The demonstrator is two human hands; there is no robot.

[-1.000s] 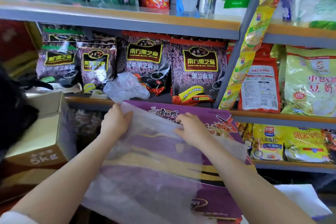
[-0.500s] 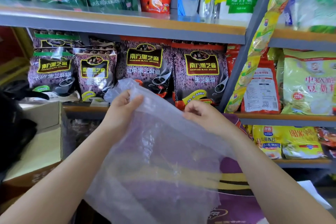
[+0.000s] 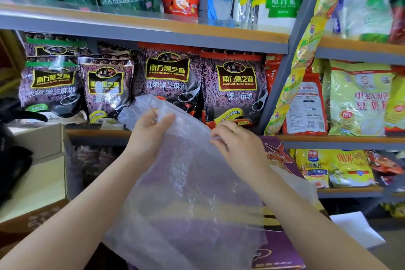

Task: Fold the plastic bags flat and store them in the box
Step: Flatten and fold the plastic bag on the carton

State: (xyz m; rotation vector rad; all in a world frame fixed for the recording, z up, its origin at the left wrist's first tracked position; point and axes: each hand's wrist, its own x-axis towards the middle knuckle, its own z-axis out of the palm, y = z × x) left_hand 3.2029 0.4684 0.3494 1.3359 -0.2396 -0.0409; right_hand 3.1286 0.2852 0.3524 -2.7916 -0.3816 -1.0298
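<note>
hands (image 3: pixel 151 129) pinch | plastic bag (image 3: pixel 186 193) | thin, clear, crinkled

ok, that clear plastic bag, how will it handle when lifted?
Likely floppy: the plastic bag sags and wrinkles below the left hand and right hand gripping its top edge. Probably very light, thin enough to see through. Possibly slippery.

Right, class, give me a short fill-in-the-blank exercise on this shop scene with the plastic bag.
1. Both hands, left hand and right hand, hold one clear ____ bag.
2. Under the bag lies a flat ____ printed carton.
3. The open brown cardboard box stands to the person's ____.

Missing words: plastic; purple; left
</note>
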